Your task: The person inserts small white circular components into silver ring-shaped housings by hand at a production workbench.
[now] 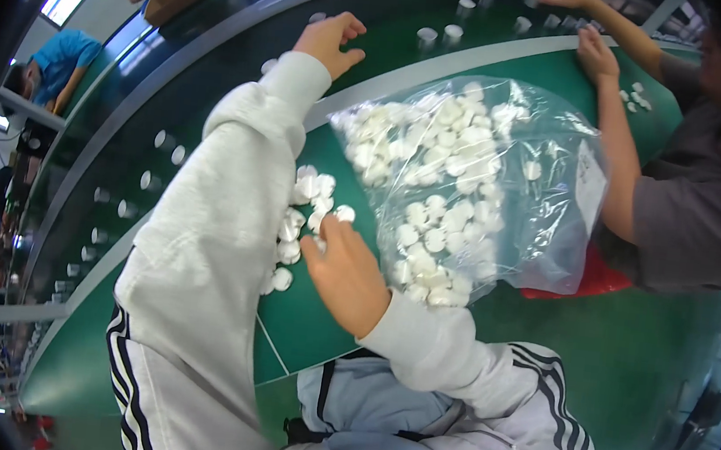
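Plainly, the small white caps (302, 210) heaped loose on the green bench (541, 349), just left of the clear bag (470, 184) full of more, look light, stiff and smooth, so we judge them best pinched singly by the rim. Our right hand (347, 272) rests on the heap's near edge, fingers curled; whether it pinches one we cannot tell. Our left hand (331, 42) reaches far, loosely curled, seemingly empty.
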`<state>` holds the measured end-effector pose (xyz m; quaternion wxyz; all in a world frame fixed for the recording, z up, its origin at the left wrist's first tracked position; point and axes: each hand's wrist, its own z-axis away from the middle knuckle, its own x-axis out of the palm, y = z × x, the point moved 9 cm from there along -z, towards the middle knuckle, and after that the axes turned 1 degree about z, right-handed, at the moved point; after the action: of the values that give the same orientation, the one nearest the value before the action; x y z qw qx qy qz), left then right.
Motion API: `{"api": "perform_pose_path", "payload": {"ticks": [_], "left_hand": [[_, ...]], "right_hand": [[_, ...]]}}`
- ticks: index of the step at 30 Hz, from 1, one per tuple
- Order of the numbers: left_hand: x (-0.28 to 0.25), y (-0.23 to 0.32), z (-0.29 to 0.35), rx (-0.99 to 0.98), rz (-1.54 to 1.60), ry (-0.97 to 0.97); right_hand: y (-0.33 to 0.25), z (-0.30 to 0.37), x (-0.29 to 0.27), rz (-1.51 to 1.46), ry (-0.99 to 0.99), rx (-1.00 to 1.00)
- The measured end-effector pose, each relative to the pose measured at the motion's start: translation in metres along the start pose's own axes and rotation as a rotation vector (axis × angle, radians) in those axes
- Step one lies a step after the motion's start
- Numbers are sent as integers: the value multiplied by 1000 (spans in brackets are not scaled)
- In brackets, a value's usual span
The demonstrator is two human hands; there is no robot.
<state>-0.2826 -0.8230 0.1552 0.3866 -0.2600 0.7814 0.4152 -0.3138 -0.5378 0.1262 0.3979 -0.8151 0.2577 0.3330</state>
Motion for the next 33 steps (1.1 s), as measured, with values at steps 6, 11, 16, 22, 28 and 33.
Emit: {"api": "perform_pose_path", "payload": {"ticks": [6, 11, 16, 22, 28, 33], "left_hand": [[57, 10, -46, -112, 53, -19], [89, 22, -66, -185, 25, -92], [71, 23, -65, -153, 34, 99], [-43, 64, -1, -65, 385, 95], [-96, 167, 149, 26, 599, -19], [-106, 179, 222, 11, 589, 94]], "right_hand": [[-9, 22, -18, -140, -244, 120], [-13, 27, -61, -684, -236, 71], [1, 26, -92, -907, -217, 161], [27, 31, -110, -1183, -245, 327], [32, 7, -164, -989, -84, 142], [-7, -13, -169, -574, -104, -75]]}}
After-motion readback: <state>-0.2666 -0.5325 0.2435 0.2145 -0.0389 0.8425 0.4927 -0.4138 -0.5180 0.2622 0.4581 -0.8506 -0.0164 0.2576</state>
